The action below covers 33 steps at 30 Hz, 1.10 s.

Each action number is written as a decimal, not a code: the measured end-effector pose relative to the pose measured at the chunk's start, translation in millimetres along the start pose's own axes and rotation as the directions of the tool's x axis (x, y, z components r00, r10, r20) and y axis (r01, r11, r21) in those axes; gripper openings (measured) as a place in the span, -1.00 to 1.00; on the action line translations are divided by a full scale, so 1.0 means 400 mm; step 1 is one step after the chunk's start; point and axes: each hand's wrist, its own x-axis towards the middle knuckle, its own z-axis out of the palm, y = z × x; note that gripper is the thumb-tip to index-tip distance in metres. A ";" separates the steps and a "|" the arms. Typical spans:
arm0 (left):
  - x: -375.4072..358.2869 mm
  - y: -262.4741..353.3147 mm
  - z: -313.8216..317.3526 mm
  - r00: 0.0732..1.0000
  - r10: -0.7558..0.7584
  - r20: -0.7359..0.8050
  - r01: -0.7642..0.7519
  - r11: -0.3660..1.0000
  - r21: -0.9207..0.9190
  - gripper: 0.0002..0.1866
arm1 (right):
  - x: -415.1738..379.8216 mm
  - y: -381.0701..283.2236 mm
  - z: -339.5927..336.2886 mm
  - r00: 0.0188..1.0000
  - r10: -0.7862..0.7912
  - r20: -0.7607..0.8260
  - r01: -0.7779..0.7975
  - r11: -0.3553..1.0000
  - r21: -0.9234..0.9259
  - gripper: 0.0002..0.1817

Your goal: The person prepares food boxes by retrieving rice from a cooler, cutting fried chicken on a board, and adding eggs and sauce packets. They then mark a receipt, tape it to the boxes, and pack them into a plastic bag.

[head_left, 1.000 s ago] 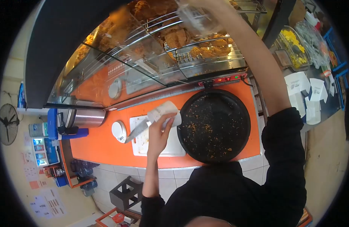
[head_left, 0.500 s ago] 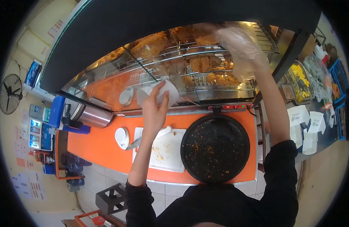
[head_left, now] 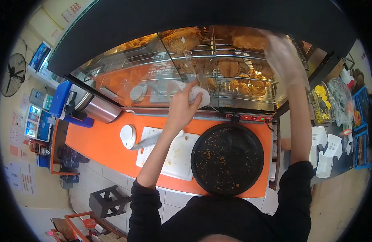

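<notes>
My left hand point(head_left: 184, 107) is closed around a small white paper cup point(head_left: 200, 97) in front of the glass of a food warmer. My right hand point(head_left: 282, 58), in a loose clear plastic glove, reaches inside the warmer's right end. Its blurred fingertips are beside a large fried piece point(head_left: 248, 40) on the upper rack; whether they grip it is unclear. More fried pieces point(head_left: 229, 67) lie on the wire rack below. A round black tray point(head_left: 228, 159) with crumbs sits on the orange counter point(head_left: 93, 139), nearest my body.
Left of the tray are a white cutting board point(head_left: 180, 161), a knife point(head_left: 147, 142) and a round white device point(head_left: 128, 134). A metal pot point(head_left: 101, 107) stands farther left. At right are a container of yellow food point(head_left: 321, 101) and white boxes point(head_left: 332, 146).
The view has shifted slightly. My left hand and the cup sit farther right in the picture, the cup tilted differently. My gloved right hand also appears farther right, still inside the warmer.
</notes>
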 end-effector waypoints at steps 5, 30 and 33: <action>-0.001 -0.014 0.016 0.995 0.091 -0.036 -0.093 0.993 -0.067 -0.63 | -0.182 -0.061 -0.072 0.933 0.312 -0.181 -0.237 0.909 0.343 -0.59; -0.681 -0.247 -0.249 0.646 -0.740 -0.189 0.493 0.593 -0.637 -0.76 | -0.829 0.163 0.595 0.647 0.312 0.696 0.197 0.814 -0.547 -0.55; -0.822 -0.397 -0.345 0.456 -0.833 -0.312 0.544 0.539 -0.643 -0.76 | -0.918 0.372 0.815 0.695 0.122 0.708 0.485 0.647 -0.589 -0.62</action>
